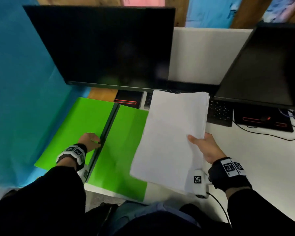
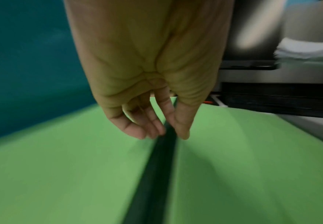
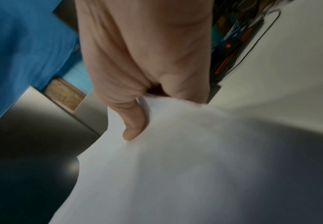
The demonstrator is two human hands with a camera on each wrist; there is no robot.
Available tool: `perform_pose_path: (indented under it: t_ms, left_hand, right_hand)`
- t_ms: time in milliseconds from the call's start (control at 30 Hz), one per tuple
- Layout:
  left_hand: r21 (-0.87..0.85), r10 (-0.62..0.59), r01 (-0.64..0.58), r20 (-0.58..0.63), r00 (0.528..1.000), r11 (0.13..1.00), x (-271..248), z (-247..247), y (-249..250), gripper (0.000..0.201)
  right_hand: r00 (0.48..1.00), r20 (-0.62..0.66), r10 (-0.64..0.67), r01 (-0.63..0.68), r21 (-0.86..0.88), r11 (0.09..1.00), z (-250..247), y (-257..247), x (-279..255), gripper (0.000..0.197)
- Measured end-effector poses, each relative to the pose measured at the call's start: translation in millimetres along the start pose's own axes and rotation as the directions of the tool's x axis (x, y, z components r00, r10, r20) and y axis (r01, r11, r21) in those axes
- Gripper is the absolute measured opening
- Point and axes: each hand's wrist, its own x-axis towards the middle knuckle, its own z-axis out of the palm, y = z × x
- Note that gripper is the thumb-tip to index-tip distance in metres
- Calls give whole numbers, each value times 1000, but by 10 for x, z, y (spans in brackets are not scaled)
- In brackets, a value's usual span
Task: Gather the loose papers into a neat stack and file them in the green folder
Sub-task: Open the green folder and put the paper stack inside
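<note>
The green folder [image 1: 119,142] lies open on the desk, its dark spine [image 1: 107,130] running between the two flaps. My left hand [image 1: 92,140] is on that spine; in the left wrist view the left hand [image 2: 168,136] pinches the dark spine [image 2: 153,181], fingers on one side and thumb on the other of the green folder [image 2: 61,166]. My right hand [image 1: 204,147] grips a thick stack of white papers [image 1: 170,133] by its right edge, held over the folder's right flap and the keyboard. The thumb [image 3: 134,124] lies on top of the papers [image 3: 195,174]; the fingers underneath are hidden.
A large dark monitor [image 1: 102,46] stands behind the folder, a second one [image 1: 271,65] at the right. A black keyboard [image 1: 220,111] and two monitor bases [image 1: 266,120] sit beneath them. Cables [image 1: 262,133] trail over the white desk [image 1: 262,167]. Blue cloth [image 1: 15,99] covers the left.
</note>
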Motion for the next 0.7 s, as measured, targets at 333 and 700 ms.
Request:
perform_pose_path:
  t_ms: [333,700]
  left_hand:
    - [130,-274,298,-177,945,946,350,-441,-1363,71]
    - [83,-172,190,-186,967,978,455,-326,-1429,145]
  right_hand:
    - [984,-46,170,-173,-63,983,1561,580,435,33]
    - [934,-321,157,-242,-246,939,1621,668,638,44]
